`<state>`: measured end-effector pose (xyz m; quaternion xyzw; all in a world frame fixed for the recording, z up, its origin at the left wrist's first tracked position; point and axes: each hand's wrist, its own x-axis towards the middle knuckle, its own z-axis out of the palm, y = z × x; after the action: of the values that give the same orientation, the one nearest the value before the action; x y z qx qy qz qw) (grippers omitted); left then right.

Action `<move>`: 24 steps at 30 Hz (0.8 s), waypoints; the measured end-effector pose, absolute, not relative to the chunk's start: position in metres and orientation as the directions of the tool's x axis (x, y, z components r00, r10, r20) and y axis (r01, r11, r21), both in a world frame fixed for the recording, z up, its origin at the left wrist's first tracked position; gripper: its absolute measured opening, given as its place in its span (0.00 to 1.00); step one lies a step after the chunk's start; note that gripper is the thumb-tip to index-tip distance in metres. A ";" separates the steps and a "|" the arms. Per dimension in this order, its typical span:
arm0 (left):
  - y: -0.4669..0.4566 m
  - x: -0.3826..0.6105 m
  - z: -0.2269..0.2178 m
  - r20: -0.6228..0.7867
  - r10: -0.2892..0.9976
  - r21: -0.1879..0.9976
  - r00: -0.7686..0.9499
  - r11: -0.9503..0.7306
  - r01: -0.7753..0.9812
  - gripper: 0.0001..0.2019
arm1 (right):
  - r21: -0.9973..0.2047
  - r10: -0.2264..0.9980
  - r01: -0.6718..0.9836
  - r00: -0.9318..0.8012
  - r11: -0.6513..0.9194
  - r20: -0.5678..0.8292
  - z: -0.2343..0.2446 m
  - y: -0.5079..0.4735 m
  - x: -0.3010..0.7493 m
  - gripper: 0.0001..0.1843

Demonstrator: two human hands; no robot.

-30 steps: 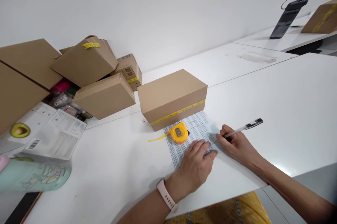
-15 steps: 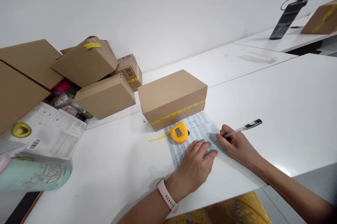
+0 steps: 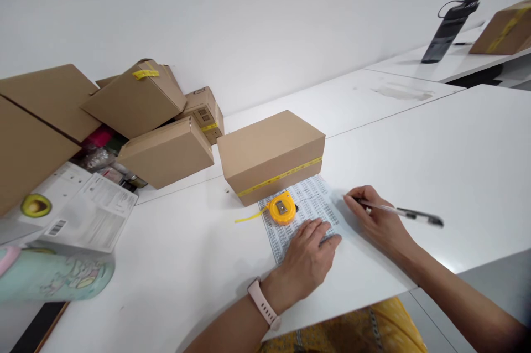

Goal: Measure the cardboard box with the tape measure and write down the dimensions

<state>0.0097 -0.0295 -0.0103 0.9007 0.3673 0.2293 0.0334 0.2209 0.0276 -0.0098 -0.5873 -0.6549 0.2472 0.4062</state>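
My left hand (image 3: 309,259) lies flat with fingers stretched out on a printed sheet of small numbers (image 3: 309,203), a pink watch on its wrist. My right hand (image 3: 375,220) is closed round a clear pen (image 3: 400,212) that now points out to the right, its tip near the sheet's right edge. A yellow tape measure (image 3: 282,208) rests on the sheet just beyond my left fingers. Its yellow tape runs round a cardboard box (image 3: 269,151) standing right behind the sheet.
Several cardboard boxes (image 3: 136,98) are piled at the back left over packets and printed cartons (image 3: 89,212). A pale green patterned bottle (image 3: 53,278) lies at the near left. Far right, another box (image 3: 504,29) and a black stand (image 3: 450,26) sit on another table.
My right hand has turned, swinging the pen's rear end from up-right down to nearly level and lifting the hand slightly back along the sheet's edge. My left hand has stayed put.
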 end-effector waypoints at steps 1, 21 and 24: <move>-0.029 0.009 -0.010 0.450 0.664 0.234 0.597 -0.733 0.639 0.14 | -0.759 0.958 0.621 0.043 0.196 0.282 -0.012 0.030 0.225 0.10; -0.004 -0.043 0.031 0.049 0.986 0.943 0.157 -0.098 0.317 0.35 | -0.574 0.759 0.794 0.246 0.199 0.603 -0.014 0.039 0.225 0.19; -0.007 -0.044 0.039 0.036 0.954 0.990 0.298 -0.075 0.121 0.35 | -0.674 0.858 0.660 0.086 0.332 0.507 0.012 0.023 0.203 0.21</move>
<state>-0.0436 -0.0073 0.0394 0.6147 0.4371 0.3996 0.5210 0.2031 0.0228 0.0123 -0.5681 -0.6678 0.1056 0.4693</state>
